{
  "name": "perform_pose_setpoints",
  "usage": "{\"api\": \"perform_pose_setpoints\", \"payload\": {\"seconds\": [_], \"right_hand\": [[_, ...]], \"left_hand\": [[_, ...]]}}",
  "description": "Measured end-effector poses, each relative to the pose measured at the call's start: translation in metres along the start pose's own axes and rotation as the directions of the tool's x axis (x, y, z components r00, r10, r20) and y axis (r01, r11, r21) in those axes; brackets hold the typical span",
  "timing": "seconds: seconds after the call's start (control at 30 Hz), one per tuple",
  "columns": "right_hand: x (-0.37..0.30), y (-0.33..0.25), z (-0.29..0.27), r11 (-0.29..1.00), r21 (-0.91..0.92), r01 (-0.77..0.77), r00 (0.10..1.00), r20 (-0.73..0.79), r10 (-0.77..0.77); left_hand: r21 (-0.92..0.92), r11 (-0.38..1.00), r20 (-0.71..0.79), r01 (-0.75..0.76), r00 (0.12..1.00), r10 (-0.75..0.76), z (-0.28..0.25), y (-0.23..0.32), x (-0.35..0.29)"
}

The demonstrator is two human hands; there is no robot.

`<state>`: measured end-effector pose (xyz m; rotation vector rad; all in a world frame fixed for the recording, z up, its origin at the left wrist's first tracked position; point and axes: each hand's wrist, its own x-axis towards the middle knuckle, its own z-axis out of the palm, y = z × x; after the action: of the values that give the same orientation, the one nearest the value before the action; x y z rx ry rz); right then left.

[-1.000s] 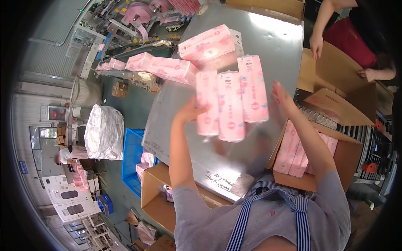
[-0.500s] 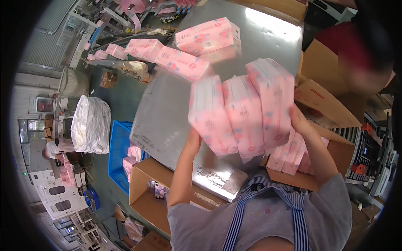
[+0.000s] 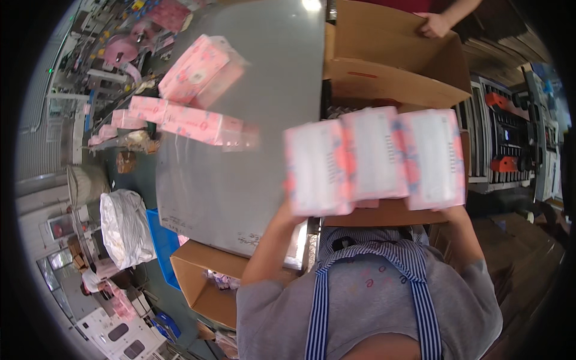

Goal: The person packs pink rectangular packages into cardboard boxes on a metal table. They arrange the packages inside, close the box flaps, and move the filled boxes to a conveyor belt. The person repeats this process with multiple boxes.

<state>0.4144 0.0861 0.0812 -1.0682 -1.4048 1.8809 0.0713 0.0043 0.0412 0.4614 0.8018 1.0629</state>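
Note:
Three pink-and-white soft packs, which look like tissue packs with a floral print, are squeezed side by side between my two hands. My left hand grips the outer pack's left end, its fingers mostly hidden beneath. On the other side, my right hand presses the rightmost pack from below and the side. The bundle hangs over an open cardboard carton, covering most of its inside. Their printed top faces point up, slightly blurred by motion.
More pink packs lie in a line on the metal table, with a stacked pair behind. Another person's hand rests on a second carton. An open carton and blue crate stand at lower left.
The three packs have swung right, from above the metal table to over the carton, and turned so their top faces show. Both hands still grip them. My view has turned right.

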Motion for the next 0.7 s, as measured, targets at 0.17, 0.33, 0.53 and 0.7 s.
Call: {"api": "perform_pose_setpoints", "payload": {"seconds": [0.17,0.33,0.53,0.7], "right_hand": [[-0.073,0.062,-0.118,0.983,0.185,-0.008,0.906,-0.414,0.086],[-0.023,0.037,-0.084,0.555,-0.769,-0.317,0.685,-0.591,-0.427],[0.010,0.067,-0.092,0.245,-0.927,-0.285,0.817,-0.369,-0.443],[0.061,0.032,-0.120,-0.039,-0.982,-0.184,0.983,-0.183,-0.018]], "left_hand": [[-0.224,0.851,0.319,0.475,0.861,-0.397,0.043,-0.092,0.100],[0.334,0.801,-0.328,0.497,0.858,-0.395,0.023,-0.151,0.163],[0.986,0.145,0.060,-0.077,0.991,0.116,0.101,-0.142,0.169],[0.971,-0.187,0.145,-0.147,0.989,-0.021,0.120,-0.192,0.160]]}}
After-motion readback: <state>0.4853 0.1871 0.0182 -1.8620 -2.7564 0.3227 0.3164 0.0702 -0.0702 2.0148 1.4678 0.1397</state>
